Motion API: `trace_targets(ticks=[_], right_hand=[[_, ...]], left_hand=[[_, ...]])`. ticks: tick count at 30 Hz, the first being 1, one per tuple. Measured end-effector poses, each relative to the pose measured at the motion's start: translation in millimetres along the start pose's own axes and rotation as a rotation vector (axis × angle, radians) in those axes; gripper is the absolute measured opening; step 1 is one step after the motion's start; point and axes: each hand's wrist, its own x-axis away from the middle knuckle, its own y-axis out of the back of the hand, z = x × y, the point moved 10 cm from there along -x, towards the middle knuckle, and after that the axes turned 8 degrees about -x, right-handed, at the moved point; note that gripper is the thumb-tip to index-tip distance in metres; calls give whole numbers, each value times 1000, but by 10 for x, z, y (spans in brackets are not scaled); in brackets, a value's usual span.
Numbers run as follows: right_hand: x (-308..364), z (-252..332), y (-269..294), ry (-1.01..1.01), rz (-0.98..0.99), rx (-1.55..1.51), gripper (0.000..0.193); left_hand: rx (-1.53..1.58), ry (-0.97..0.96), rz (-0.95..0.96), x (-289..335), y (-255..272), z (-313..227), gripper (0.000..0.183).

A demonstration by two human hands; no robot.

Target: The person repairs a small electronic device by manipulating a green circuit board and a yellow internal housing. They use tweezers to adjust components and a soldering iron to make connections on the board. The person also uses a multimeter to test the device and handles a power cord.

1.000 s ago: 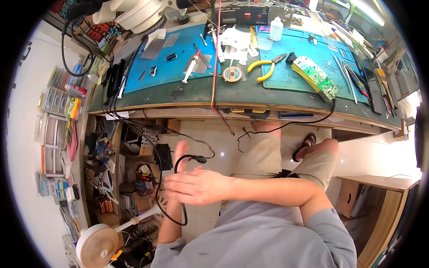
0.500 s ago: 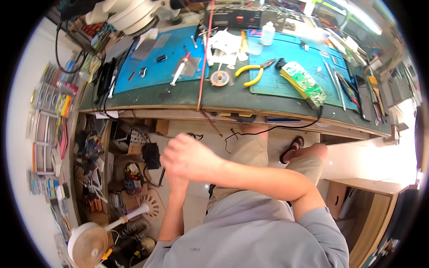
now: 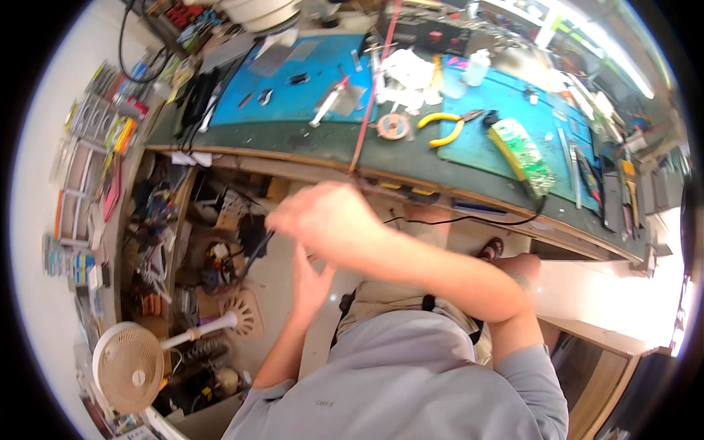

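Observation:
My right hand (image 3: 319, 218) reaches across my body in front of the bench, blurred, with its fingers curled together. A dark cord-like strip (image 3: 257, 257) runs down from near its fingertips; whether the fingers grip it is hard to make out. Just below is my left hand (image 3: 312, 282), thumb spread from the fingers, its upper part hidden behind the right hand. On the bench beyond lie yellow-handled pliers (image 3: 445, 132), a solder wick spool (image 3: 392, 126), a syringe (image 3: 328, 103) and a green circuit board with yellow sides (image 3: 522, 155), which has a black cable.
The green bench top (image 3: 279, 141) carries blue mats (image 3: 293, 84), crumpled white tissue (image 3: 407, 73), a clear bottle (image 3: 477, 67) and tweezers and screwdrivers at the right. A white fan (image 3: 130, 367) stands at the lower left, beside cluttered shelves (image 3: 158, 242). A wooden cabinet (image 3: 587, 367) is at the right.
My hands were clasped together; the right now sits higher, and the left thumb has come apart below it. The view has turned, shifting the bench to the right and upward.

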Motion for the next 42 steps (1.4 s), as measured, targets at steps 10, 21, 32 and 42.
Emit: trace_targets(ticks=[10,21,32,42], right_hand=[[392,78,566,-16,0,-15,22],[1448,-1863,2247,-770,-17,604,80],[1463,-2038,2180,-853,-56,362,38],[1480,-2001,2196,-811,-146,318,38]], left_hand=[[539,-247,603,-84,-901,-1011,49],[943,-127,419,-1697,-1184,-2453,20],[711,-135,560,-1984,-1717,-2586,23],[739,-76,528,-2014,-1757,-2544,23]])
